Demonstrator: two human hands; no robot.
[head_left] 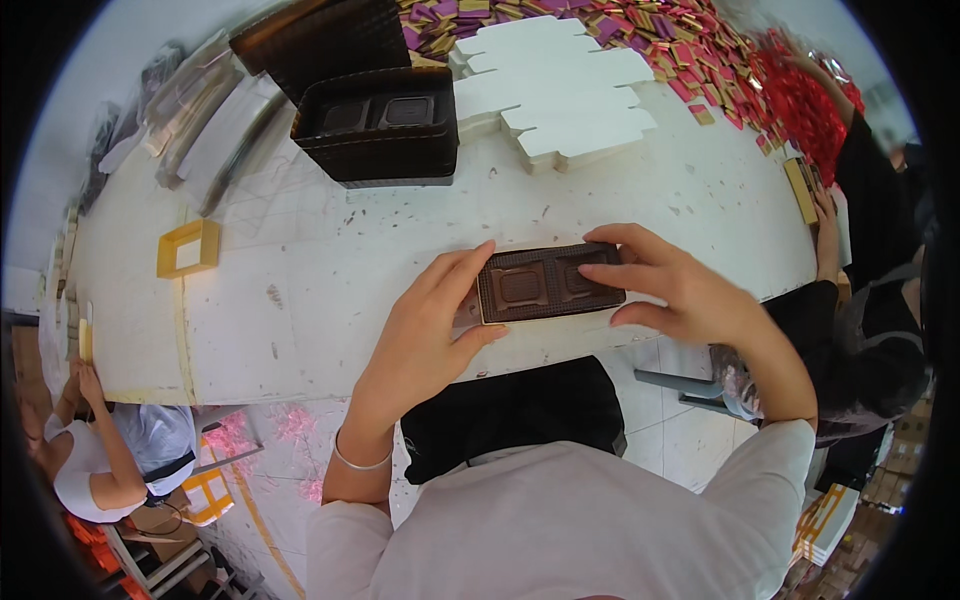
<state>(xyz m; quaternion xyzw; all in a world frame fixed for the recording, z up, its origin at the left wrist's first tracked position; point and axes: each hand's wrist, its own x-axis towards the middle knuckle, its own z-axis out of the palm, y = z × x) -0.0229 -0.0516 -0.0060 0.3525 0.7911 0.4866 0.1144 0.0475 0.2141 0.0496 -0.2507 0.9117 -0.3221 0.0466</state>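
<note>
Both hands bracket a dark brown tray (548,285) at the near side of the white table (320,300), in front of the person's body. The left hand (425,315) clasps the tray's left end between thumb and fingers; the right hand (690,290) spreads around the other end, an index fingertip resting on the right-hand well, though from this angle I cannot tell whether it grips or only presses. A thin pale rim shows along the tray's near edge, so it looks to be already seated in a shallow base, with fitting or straightening under way. Both moulded wells show no piece in them, so filling and covering appear undone. Further supplies are plentiful: a stack of dark trays (385,150) stands beyond the left hand, touching or just beside a pile of white cartons (555,90). A gold frame (210,246) sits well apart to the left, and small wrapped pieces (690,75) in pink, purple and gold spread across the far side, out of reach of either hand's present position.
</note>
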